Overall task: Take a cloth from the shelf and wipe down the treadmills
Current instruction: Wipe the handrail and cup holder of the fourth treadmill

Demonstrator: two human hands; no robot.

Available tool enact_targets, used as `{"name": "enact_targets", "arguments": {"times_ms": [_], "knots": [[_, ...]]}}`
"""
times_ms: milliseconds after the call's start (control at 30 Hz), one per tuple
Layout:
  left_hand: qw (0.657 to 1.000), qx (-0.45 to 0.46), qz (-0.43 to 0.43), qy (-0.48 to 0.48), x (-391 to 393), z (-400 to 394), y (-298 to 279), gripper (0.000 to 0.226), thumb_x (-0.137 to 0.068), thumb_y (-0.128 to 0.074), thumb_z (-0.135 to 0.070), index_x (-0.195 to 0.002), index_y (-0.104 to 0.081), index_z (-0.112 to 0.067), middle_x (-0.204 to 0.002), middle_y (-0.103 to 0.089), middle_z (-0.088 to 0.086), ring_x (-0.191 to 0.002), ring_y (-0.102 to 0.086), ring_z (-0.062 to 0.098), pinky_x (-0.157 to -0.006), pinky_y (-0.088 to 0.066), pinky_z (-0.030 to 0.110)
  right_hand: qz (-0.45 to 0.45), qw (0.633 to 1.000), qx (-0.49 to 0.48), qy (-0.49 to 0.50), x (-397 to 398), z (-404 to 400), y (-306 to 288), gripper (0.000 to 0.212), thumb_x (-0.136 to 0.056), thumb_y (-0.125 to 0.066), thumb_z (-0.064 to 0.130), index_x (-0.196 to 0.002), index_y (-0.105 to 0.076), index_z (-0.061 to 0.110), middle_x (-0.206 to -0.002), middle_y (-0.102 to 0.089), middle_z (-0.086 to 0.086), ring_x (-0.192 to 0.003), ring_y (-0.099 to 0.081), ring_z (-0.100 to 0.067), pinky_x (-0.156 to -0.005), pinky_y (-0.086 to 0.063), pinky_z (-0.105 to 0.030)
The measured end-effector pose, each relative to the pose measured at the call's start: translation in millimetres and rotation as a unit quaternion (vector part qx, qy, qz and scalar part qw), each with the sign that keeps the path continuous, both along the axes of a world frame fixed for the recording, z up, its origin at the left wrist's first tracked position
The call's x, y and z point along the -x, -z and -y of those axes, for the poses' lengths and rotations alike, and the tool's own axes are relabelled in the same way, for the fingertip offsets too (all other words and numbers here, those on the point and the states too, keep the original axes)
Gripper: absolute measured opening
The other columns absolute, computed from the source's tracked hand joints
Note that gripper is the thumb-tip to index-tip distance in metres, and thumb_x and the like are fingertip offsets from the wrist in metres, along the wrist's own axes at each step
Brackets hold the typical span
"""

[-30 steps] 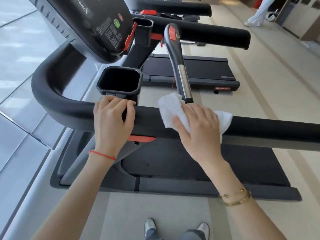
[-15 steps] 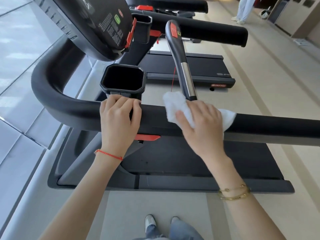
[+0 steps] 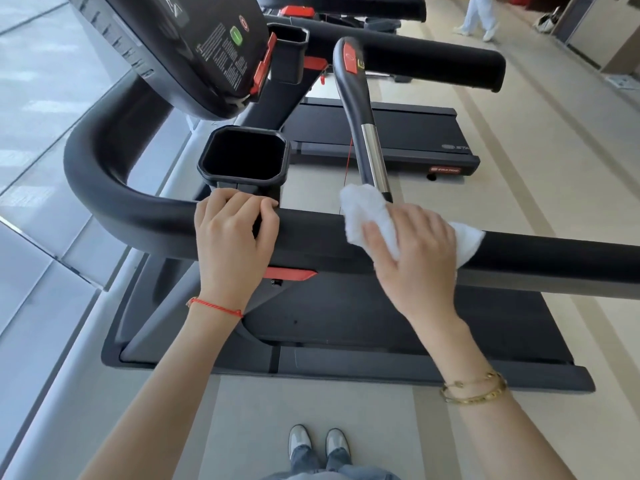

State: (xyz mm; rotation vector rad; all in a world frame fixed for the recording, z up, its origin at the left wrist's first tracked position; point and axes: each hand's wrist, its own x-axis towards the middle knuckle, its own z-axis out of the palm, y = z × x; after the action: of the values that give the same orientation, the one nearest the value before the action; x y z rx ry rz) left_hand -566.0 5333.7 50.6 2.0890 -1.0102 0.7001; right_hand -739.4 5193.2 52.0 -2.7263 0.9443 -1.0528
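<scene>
The left hand (image 3: 232, 239) grips the black handrail (image 3: 547, 252) of the near treadmill (image 3: 398, 327), fingers curled over its top. The right hand (image 3: 417, 258) lies on the one white cloth (image 3: 367, 211), fingers nearly straight and close together, pressing it on the same handrail. One cup holder (image 3: 244, 154) sits just beyond the left hand. A second treadmill (image 3: 388, 133) stands farther back.

Both arms are bare, no sleeves at all, with a thin red string bracelet (image 3: 214, 307) on the left wrist, two gold bangles (image 3: 473, 388) on the right, plus blue jeans (image 3: 313, 462) and light grey shoes (image 3: 318, 439).
</scene>
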Motion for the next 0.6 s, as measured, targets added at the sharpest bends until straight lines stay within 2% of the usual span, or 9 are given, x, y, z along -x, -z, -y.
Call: {"name": "enact_targets", "arguments": {"times_ms": [100, 233, 367, 600], "knots": [[1.000, 0.003, -0.005, 0.001, 2, 1, 0, 0.031, -0.099, -0.047, -0.013, -0.088, -0.076, -0.011, -0.079, -0.070, -0.001, -0.092, -0.059, 0.026, -0.091, -0.039, 0.037, 0.013, 0.998, -0.014, 0.057, -18, -16, 0, 0.038, -0.098, -0.044, 0.045, -0.111, -0.065, 0.017, -0.104, -0.064, 0.000, -0.099, -0.053, -0.026, -0.092, -0.037, -0.039], [1.000, 0.001, 0.000, 0.002, 0, 1, 1, 0.033, -0.101, -0.046, -0.016, -0.090, -0.076, -0.011, -0.080, -0.071, 0.000, -0.093, -0.059, 0.026, -0.091, -0.037, 0.036, -0.011, 1.000, 0.013, -0.002, -44, -43, 5, 0.043, -0.100, -0.041, 0.049, -0.124, -0.060, 0.020, -0.118, -0.061, -0.001, -0.112, -0.051, -0.027, -0.100, -0.035, -0.041], [1.000, 0.003, 0.004, 0.004, 1, 0, 2, 0.032, -0.101, -0.046, -0.015, -0.089, -0.076, -0.011, -0.081, -0.070, -0.001, -0.092, -0.058, 0.026, -0.092, -0.038, 0.037, -0.020, 0.998, 0.044, -0.039, -25, -26, 10, 0.046, -0.100, -0.044, 0.048, -0.131, -0.058, 0.017, -0.123, -0.060, -0.003, -0.114, -0.052, -0.026, -0.104, -0.035, -0.039], [1.000, -0.029, -0.006, 0.007, 1, -1, -3, 0.033, -0.102, -0.044, -0.022, -0.091, -0.074, -0.012, -0.083, -0.070, -0.001, -0.094, -0.057, 0.025, -0.095, -0.035, 0.037, 0.009, 1.000, 0.028, 0.000, 12, 10, 5, 0.041, -0.100, -0.043, 0.045, -0.116, -0.064, 0.015, -0.107, -0.066, -0.001, -0.100, -0.057, -0.025, -0.092, -0.041, -0.036]]}}
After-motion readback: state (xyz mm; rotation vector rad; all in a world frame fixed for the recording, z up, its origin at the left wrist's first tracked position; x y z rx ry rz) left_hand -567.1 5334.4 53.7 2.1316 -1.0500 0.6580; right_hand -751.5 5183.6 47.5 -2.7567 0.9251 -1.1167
